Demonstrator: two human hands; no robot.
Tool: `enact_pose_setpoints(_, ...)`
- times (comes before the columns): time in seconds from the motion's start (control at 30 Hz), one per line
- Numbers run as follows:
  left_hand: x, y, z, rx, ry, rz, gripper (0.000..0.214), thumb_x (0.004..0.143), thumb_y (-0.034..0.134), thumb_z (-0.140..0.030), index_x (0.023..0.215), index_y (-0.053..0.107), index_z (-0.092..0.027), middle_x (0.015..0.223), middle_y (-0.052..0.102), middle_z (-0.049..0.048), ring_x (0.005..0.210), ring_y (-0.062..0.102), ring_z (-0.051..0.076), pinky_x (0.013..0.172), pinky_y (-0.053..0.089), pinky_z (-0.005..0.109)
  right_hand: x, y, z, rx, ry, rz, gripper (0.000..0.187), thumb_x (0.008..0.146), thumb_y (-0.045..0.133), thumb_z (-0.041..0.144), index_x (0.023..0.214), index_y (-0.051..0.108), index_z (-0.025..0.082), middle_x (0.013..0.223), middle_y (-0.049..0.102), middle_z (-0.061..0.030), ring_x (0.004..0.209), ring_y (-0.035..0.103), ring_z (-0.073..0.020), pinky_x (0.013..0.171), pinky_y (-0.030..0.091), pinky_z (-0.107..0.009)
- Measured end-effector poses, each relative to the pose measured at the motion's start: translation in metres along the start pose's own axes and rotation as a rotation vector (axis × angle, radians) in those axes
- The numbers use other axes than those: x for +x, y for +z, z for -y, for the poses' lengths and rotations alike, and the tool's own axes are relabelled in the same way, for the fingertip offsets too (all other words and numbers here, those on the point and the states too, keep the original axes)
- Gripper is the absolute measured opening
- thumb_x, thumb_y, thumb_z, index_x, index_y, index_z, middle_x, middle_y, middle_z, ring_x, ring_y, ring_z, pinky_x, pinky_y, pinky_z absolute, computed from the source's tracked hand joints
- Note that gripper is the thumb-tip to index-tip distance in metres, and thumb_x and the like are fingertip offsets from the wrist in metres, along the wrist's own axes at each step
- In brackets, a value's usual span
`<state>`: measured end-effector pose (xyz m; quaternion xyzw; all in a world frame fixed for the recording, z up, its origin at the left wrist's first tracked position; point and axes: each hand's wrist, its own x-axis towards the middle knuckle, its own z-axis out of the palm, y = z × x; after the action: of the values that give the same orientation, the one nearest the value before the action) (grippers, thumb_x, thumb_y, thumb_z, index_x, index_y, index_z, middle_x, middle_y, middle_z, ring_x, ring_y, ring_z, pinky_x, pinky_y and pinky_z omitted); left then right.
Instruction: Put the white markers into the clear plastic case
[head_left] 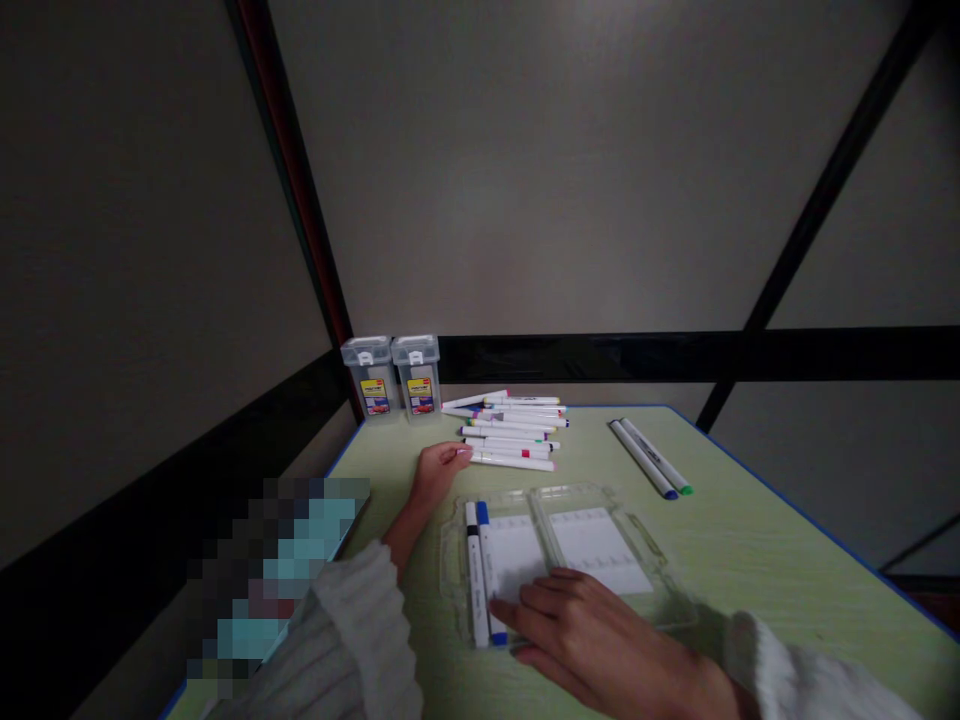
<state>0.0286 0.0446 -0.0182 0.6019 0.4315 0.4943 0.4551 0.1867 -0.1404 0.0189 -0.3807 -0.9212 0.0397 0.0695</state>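
Left hand at marker, clear case

Tabletop lies open between marker pile and marker pair; boxes block the far-left corner.

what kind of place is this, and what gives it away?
Probably a tabletop workspace in the corner of an indoor room: pale walls with dark trim meet behind a green table, and markers lie on it.
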Motion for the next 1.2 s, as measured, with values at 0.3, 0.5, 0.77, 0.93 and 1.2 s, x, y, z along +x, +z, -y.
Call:
enact_pose_setpoints(0.3, 0.001, -0.004, -0.001, 0.050, 0.030, -0.073, 0.025, 0.066, 0.054, -0.038, 0.061, 0.055, -0.013, 0.048, 0.053, -0.0022, 0.048, 0.049, 0.009, 0.051, 0.038, 0.022, 0.001, -0.001, -0.001, -0.007, -0.023, -0.037, 0.028, 0.086, 0.046, 0.026, 0.113, 0.049, 0.021, 0.090, 0.063, -0.0018, 0.077, 0.058, -0.0170, 0.069, 0.044, -0.030)
enact_pose_setpoints(0.5, 0.003, -0.004, 0.003, 0.102, 0.074, -0.049, 0.034, 0.072, 0.045, -0.043, 0.050, 0.044, -0.016, 0.044, 0.041, -0.0047, 0.045, 0.037, 0.007, 0.048, 0.030, 0.021, -0.002, -0.002, -0.002, -0.025, -0.012, -0.150, 0.023, 0.088, 0.041, 0.027, 0.107, 0.053, 0.020, 0.085, 0.060, -0.0021, 0.074, 0.057, -0.0167, 0.069, 0.043, -0.032)
enact_pose_setpoints(0.77, 0.001, -0.001, 0.008, 0.047, 0.043, 0.214, 0.040, 0.075, 0.040, -0.050, 0.055, 0.042, -0.016, 0.044, 0.035, -0.0061, 0.044, 0.032, 0.007, 0.047, 0.026, 0.021, -0.005, 0.003, -0.007, -0.050, -0.021, -0.406, 0.031, 0.092, 0.027, 0.019, 0.088, 0.057, 0.016, 0.073, 0.054, -0.0039, 0.066, 0.049, -0.0151, 0.062, 0.040, -0.029)
enact_pose_setpoints(0.93, -0.001, 0.000, 0.007, 0.059, 0.029, 0.301, 0.043, 0.073, 0.039, -0.055, 0.054, 0.041, -0.016, 0.043, 0.033, -0.0063, 0.043, 0.031, 0.006, 0.046, 0.026, 0.021, -0.005, 0.002, -0.007, -0.074, -0.049, -0.431, 0.033, 0.092, 0.025, 0.019, 0.081, 0.056, 0.016, 0.074, 0.054, -0.0048, 0.065, 0.047, -0.0151, 0.058, 0.041, -0.028)
enact_pose_setpoints(1.2, -0.011, 0.002, -0.009, 0.116, 0.014, 0.359, 0.042, 0.073, 0.038, -0.054, 0.053, 0.040, -0.017, 0.045, 0.033, -0.0056, 0.045, 0.031, 0.008, 0.047, 0.027, 0.022, -0.005, -0.001, -0.006, -0.048, -0.071, -0.475, 0.033, 0.093, 0.024, 0.020, 0.085, 0.056, 0.016, 0.076, 0.055, -0.0049, 0.067, 0.049, -0.0146, 0.058, 0.041, -0.026)
